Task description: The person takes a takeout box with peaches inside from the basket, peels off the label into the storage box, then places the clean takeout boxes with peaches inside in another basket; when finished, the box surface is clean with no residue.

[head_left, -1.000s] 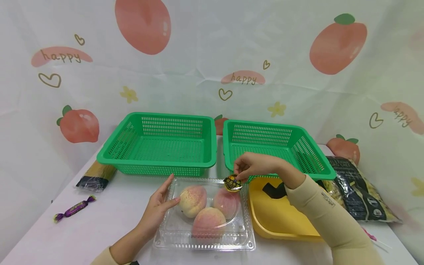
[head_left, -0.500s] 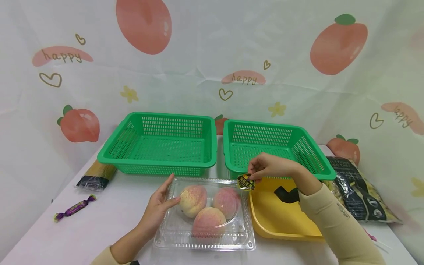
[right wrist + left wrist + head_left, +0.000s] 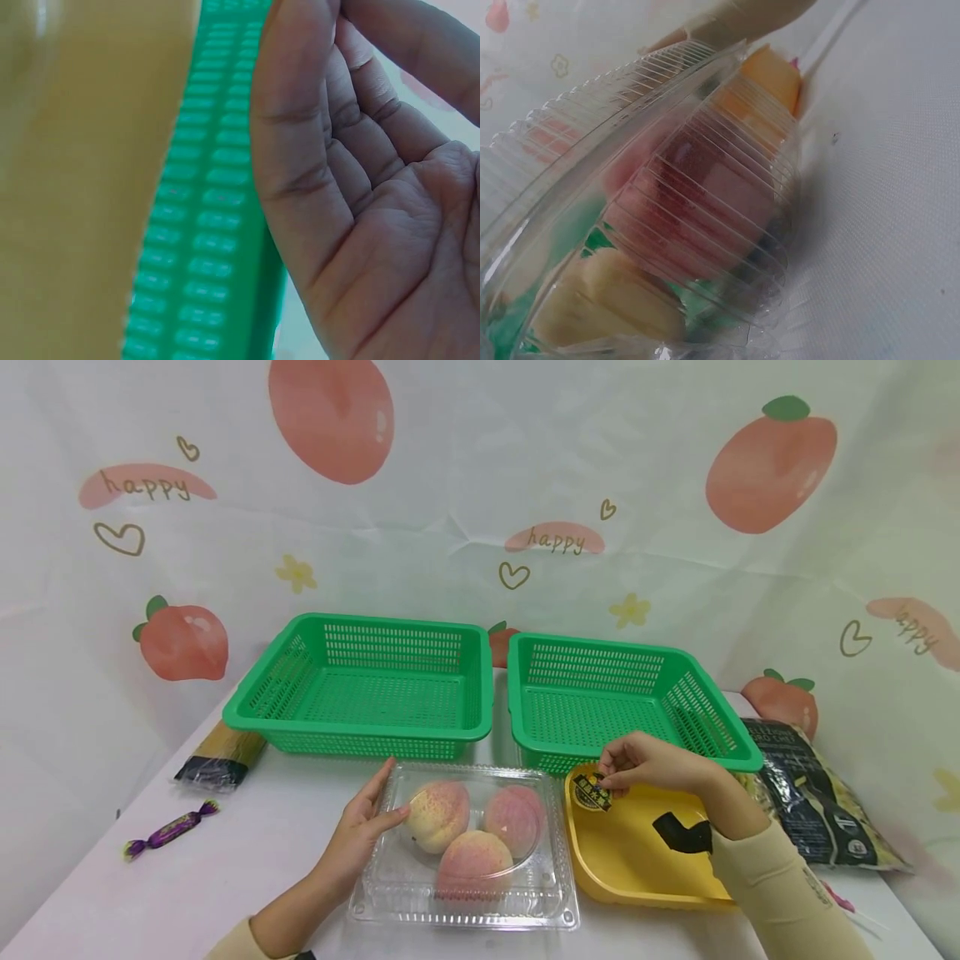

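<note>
- Right hand pinches a black-gold sticker over the yellow tray's back-left corner; sticker print unreadable.
- Right wrist view shows only palm, green basket and blurred tray; sticker not visible there.
- Left hand rests flat-fingered against the clear clamshell's left side, peaches inside.
- Left wrist view: peaches blurred through ribbed lid; hand itself out of shot.

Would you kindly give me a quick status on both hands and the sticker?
Left hand flat against clear peach box. Right hand pinches sticker over yellow tray. Nothing in the way.
</note>
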